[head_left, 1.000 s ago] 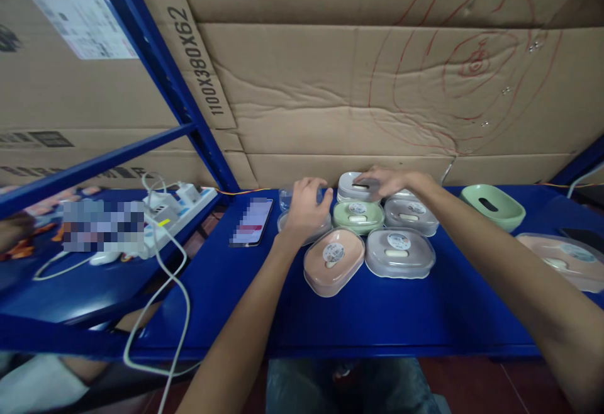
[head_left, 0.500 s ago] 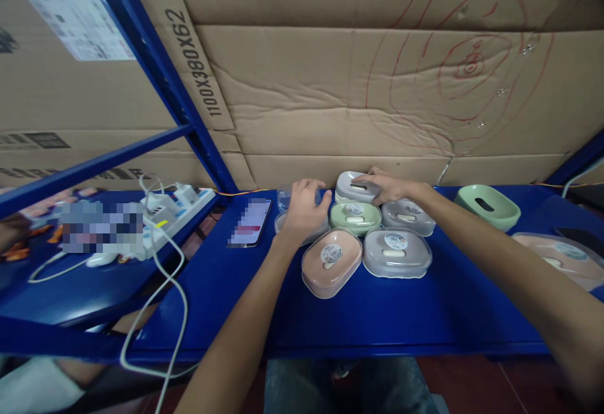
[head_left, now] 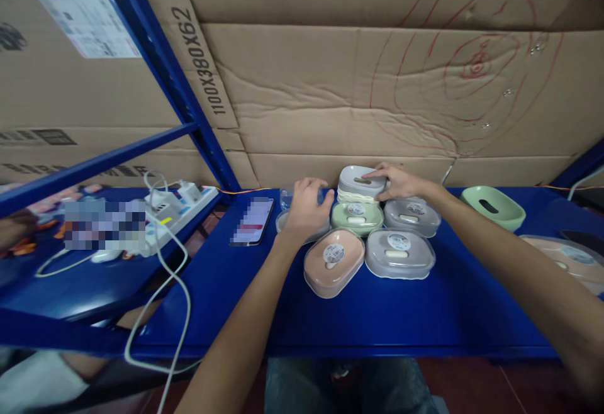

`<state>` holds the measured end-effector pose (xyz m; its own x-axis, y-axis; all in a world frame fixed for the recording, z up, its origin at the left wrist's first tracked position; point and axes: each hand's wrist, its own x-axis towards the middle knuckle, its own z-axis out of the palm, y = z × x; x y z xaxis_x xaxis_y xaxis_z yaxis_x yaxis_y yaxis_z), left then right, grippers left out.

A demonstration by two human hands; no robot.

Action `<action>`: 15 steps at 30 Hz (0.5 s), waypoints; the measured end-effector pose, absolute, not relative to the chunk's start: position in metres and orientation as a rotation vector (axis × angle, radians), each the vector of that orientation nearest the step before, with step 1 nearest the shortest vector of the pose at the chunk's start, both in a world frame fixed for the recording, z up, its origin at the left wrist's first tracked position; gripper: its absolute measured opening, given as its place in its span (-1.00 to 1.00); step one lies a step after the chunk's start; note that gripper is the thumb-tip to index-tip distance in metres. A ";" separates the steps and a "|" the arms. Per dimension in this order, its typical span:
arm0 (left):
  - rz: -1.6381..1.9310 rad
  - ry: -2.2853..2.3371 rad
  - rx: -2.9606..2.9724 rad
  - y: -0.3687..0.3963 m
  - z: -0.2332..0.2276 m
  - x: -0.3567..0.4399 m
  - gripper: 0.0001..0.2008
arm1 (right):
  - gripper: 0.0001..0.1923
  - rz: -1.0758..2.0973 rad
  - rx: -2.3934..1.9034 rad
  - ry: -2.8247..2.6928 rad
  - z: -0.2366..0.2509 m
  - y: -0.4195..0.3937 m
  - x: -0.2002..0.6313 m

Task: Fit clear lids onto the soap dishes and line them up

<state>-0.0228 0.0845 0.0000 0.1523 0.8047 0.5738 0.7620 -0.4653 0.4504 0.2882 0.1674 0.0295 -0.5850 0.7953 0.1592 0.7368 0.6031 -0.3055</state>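
Observation:
On the blue shelf (head_left: 377,319) stands a cluster of lidded soap boxes: a pink one (head_left: 333,262), a grey one (head_left: 400,253), a green one (head_left: 357,217) and another grey one (head_left: 412,216). Behind them sits a grey soap dish (head_left: 360,182) stacked on a cream piece. My right hand (head_left: 399,182) rests its fingers on that dish's right edge. My left hand (head_left: 307,208) lies on a clear lid (head_left: 287,199) over a hidden box at the cluster's left.
A phone (head_left: 253,221) lies left of my left hand. A white power strip (head_left: 174,207) with trailing cables sits on the left shelf. A green dish (head_left: 492,206) and a pink lidded box (head_left: 561,260) stand at the right. Cardboard sheets line the back.
My right hand has drawn back from on top of the grey dish to its right edge, uncovering it. My left hand has stayed in place.

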 end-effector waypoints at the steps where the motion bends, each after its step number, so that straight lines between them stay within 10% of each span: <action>1: 1.223 1.591 2.345 0.085 0.000 -0.023 -0.84 | -0.21 0.303 -1.247 -2.543 0.030 0.167 0.288; 15: 1.219 1.593 2.356 0.086 -0.003 -0.023 -0.85 | -0.17 0.379 -1.323 -2.590 0.029 0.172 0.286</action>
